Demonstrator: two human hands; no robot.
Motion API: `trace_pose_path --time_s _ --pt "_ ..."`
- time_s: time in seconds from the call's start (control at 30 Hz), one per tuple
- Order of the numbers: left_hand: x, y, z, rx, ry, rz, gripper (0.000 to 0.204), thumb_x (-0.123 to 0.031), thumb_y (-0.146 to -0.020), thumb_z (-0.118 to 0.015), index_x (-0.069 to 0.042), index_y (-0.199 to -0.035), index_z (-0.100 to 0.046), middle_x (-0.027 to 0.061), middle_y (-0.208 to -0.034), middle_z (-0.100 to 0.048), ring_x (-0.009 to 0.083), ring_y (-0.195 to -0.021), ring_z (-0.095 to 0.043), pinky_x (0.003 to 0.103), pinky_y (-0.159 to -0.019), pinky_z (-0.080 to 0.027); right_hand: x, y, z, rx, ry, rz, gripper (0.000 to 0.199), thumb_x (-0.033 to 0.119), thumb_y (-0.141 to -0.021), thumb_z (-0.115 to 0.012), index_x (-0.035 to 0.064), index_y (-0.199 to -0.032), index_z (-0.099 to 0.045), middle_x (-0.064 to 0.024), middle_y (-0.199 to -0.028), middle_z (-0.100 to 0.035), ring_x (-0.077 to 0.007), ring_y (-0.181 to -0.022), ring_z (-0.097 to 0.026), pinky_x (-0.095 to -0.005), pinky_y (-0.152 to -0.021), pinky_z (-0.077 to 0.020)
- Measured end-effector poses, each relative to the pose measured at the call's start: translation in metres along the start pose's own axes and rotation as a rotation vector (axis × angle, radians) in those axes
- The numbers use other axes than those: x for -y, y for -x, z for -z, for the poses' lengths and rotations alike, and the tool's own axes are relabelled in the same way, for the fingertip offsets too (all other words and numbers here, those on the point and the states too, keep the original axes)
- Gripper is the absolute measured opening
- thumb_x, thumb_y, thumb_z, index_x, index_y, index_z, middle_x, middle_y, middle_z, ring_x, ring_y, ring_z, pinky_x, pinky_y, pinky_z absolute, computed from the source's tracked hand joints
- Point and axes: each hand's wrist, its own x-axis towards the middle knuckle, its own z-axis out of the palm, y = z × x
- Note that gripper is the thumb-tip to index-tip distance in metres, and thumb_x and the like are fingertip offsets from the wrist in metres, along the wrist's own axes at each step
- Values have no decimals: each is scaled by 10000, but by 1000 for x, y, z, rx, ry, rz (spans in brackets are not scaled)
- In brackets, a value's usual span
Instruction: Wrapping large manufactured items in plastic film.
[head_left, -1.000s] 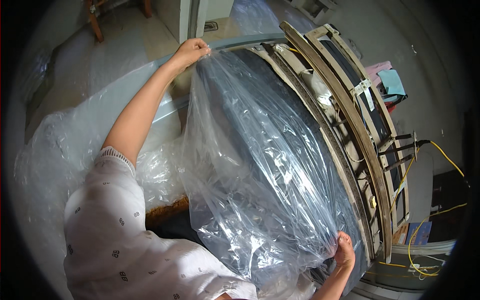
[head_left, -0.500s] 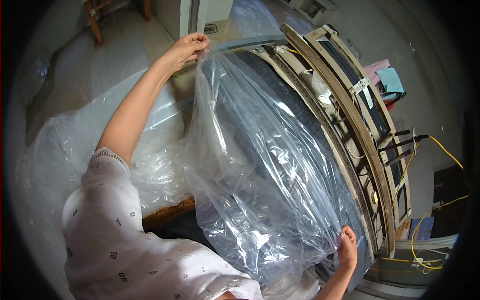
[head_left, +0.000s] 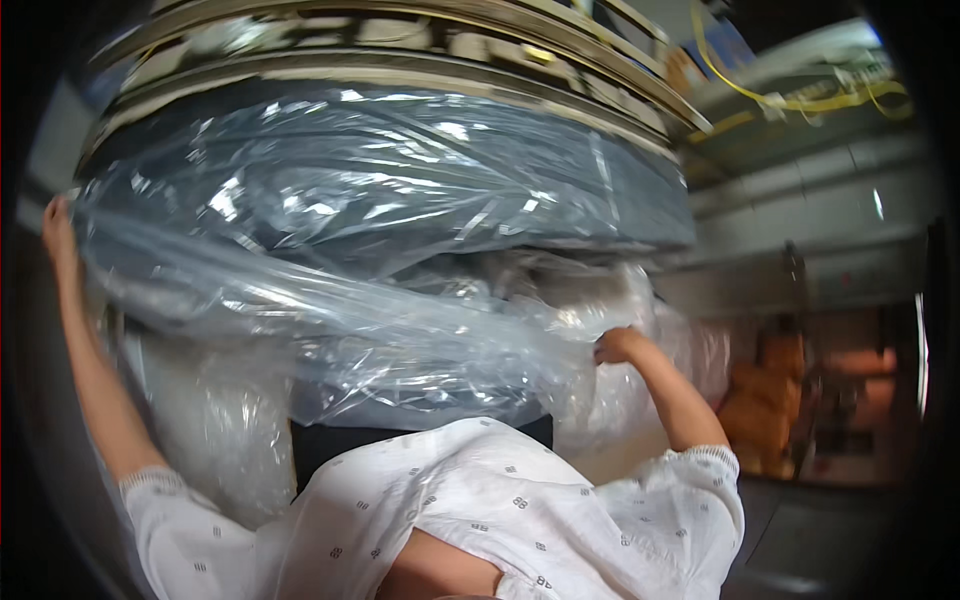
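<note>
A large clear plastic sheet [head_left: 330, 285] is stretched between my two hands. At the far left, my left hand [head_left: 60, 222] is closed on one edge of it, with the arm held straight out. My right hand [head_left: 622, 346] pinches another part of the sheet at the right, nearer my body. Taut folds run from one hand to the other. Beyond my hands, the plastic lies over a dark grey padded surface [head_left: 640, 200], which shows through it. The near part of the sheet hangs down over my lap.
A long wooden frame [head_left: 560, 75] with metal parts runs behind the padded surface. Crumpled clear plastic [head_left: 215, 420] is heaped at my left, and more plastic [head_left: 610, 300] lies at my right. A yellow cable [head_left: 800, 100] loops at the far right. Brown stacked things [head_left: 765, 410] stand blurred at the right.
My view has turned rightward, so the frame now lies across the top. My right hand has come back toward my body with the sheet. Both hands keep their hold.
</note>
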Motion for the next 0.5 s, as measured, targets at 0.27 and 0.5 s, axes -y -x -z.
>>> trace_pose_path --time_s 0.27,0.5 --pt "84 -64 0 58 -172 -51 418 -322 -878 -512 19 -1112 -572 133 -1071 -608 213 -970 -568 294 -849 -422 -192 66 36 -1155 -558 -476 279 151 -742 -499 88 -954 -670 -145 -949 -641 -308 -905 -607 -398 -805 -467" --pt "64 -26 4 34 -144 196 428 -333 -867 -518 11 -1113 -580 108 -1060 -613 203 -906 -573 294 -798 -435 -136 65 190 -2142 -326 -669 137 202 -798 -562 106 -894 -574 -80 -939 -550 -279 -947 -502 -430 -776 -391"
